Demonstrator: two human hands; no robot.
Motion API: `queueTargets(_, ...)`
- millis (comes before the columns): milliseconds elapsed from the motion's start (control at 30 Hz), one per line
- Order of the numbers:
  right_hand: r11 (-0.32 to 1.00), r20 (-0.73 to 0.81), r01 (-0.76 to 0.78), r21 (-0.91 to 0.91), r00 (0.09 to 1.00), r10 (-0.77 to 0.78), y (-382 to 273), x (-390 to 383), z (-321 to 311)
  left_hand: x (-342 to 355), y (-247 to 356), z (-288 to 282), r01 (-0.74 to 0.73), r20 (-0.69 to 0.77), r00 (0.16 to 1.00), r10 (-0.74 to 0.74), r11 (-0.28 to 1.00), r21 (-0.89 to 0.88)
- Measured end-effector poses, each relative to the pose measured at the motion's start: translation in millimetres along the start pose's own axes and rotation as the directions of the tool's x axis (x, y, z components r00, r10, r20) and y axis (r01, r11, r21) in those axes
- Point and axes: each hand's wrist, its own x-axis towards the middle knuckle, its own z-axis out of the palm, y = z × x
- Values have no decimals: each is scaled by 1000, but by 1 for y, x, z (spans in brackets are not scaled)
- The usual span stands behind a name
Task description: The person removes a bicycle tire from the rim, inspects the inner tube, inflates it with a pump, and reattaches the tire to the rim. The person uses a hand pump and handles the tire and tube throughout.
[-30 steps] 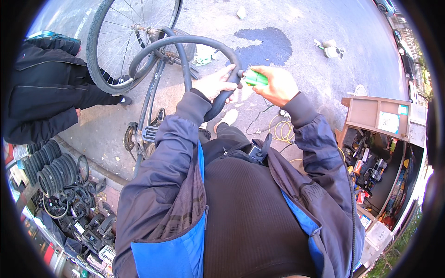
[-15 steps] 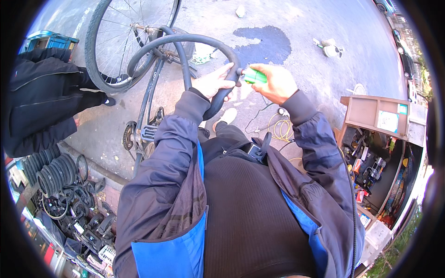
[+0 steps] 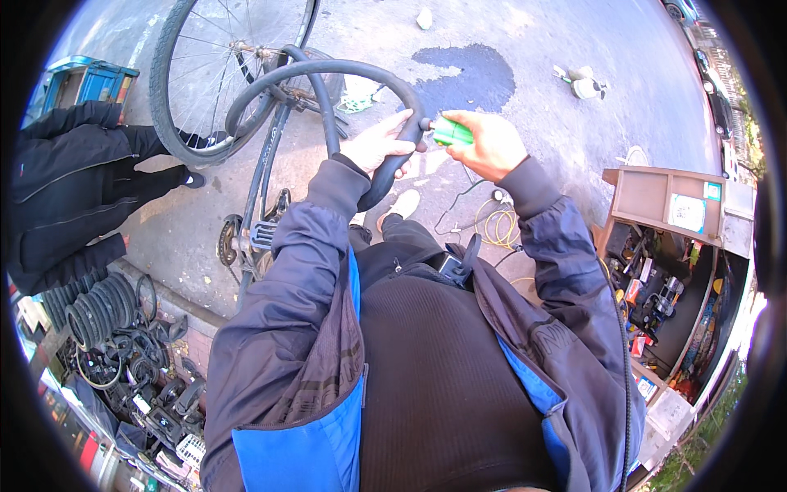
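My left hand is wrapped round a black bicycle inner tube, plump and bent in a big loop. In my right hand is a bright green hand tool with a short shaft and a small round tip. That tip meets the tube's outer side just beyond my left fingers; its exact kind is hard to make out. Behind the tube stands a bicycle, its rear wheel raised at the upper left and the tube looping across its frame. A pedal shows beside my left forearm.
A person in black stands at the left by a blue crate. Piled tyres and parts lie at the lower left. An open cabinet of tools is at the right; a yellow hose coils on the ground near my feet.
My hands, the tube and the green tool stay almost in place, the tool's tip still at the tube. The person at the left has shifted slightly, showing more of the blue crate.
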Motion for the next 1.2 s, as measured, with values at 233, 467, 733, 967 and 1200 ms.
queueTargets(233, 1000, -18, -1, 0, 1000, 1, -3, 1, -3, -1, 2, 3, 1, -22, 1000, -1, 1000, -18)
queueTargets(467, 1000, -31, 8, -14, 999, -8, 0, 1, -3, -2, 6, 4, -27, 33, 999, 28, 999, -46)
queueTargets(733, 1000, -15, 10, 12, 1000, -10, 2, 0, -5, 1, 6, 4, -2, -39, 999, 1, 1000, -24)
queueTargets(967, 1000, -35, 20, 9, 999, -20, 2, 1, -8, -2, 10, 8, -15, -26, 1000, 15, 1000, 14)
queueTargets(1200, 999, -9, 24, 22, 1000, -24, 1, 0, -9, -3, 10, 11, -43, 8, 999, 43, 998, -41)
